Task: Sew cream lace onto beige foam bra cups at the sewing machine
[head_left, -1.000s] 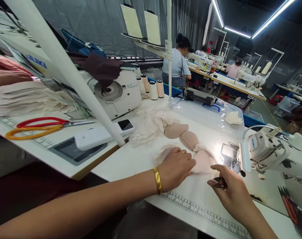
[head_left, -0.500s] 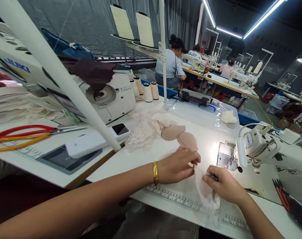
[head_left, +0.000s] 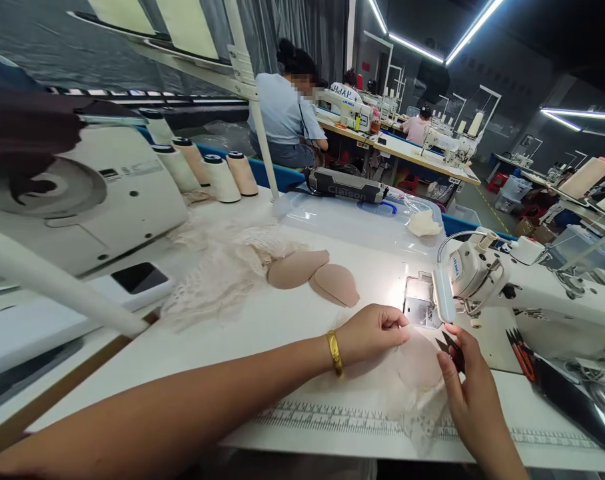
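My left hand (head_left: 367, 333), with a gold bracelet at the wrist, pinches the upper edge of a pale beige bra cup (head_left: 420, 363) near the sewing machine's plate. Sheer lace (head_left: 420, 413) trails from the cup toward the table's front edge. Dark thread snips (head_left: 450, 350) are in my right hand (head_left: 477, 393), just right of the cup, with their blades apart and pointing at it. Two more beige bra cup pieces (head_left: 298, 269) lie farther back on the table, beside a heap of cream lace (head_left: 217, 273).
A lit sewing machine (head_left: 475, 270) stands to the right. Red-handled snips (head_left: 521, 353) lie near a black case (head_left: 572, 393). A printed ruler strip (head_left: 332, 420) runs along the front edge. Thread cones (head_left: 222, 179) and a thread stand pole (head_left: 265, 147) are at left; a co-worker (head_left: 287, 113) sits beyond.
The view has swung right. My right hand has turned upward, bringing the snips' blades into sight beside the cup. My left hand still pinches the piece, which now lies flatter.
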